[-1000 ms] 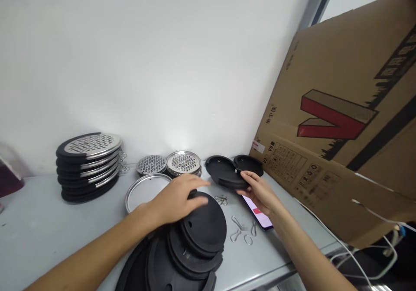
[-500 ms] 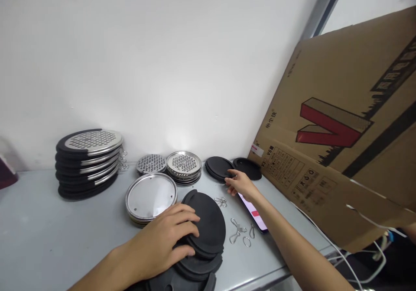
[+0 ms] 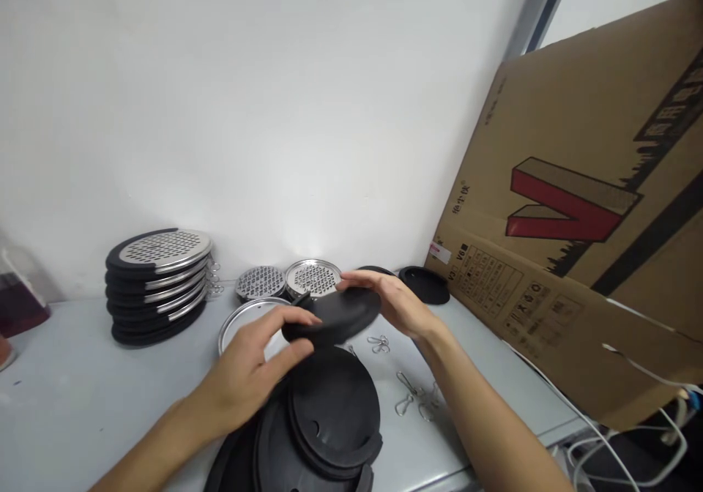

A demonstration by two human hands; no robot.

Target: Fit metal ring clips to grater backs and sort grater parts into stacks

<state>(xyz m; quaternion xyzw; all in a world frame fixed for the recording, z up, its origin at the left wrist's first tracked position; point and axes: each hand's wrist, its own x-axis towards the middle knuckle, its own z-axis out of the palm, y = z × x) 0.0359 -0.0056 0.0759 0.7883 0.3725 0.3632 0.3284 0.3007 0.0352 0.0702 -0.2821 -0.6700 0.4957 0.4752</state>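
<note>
- While the left hand (image 3: 244,360) pinches the left edge of a black disc (image 3: 337,315) between thumb and fingers, the right hand (image 3: 406,305) has bent fingers at its far right edge; thumb hidden, so can't tell if that one really grips.
- Disc: just below frame centre, between both hands.
- Black stack (image 3: 335,404): lower centre, discs overlapping unevenly.
- Silver plate (image 3: 236,323): left of centre, partly behind left hand.
- Two perforated metal rounds, grey one (image 3: 260,282) and brighter one (image 3: 313,277), side by side near wall (image 3: 274,111), mid-frame.
- Black-rimmed stack (image 3: 159,283): left, rings on its right side.
- Wire clips (image 3: 406,397): lower right of centre, flat on grey table (image 3: 82,389).
- Black dish (image 3: 424,285): right of centre, beside cardboard box (image 3: 477,250), red V printed on it.
- Bottle (image 3: 19,298), dark liquid: left edge.
</note>
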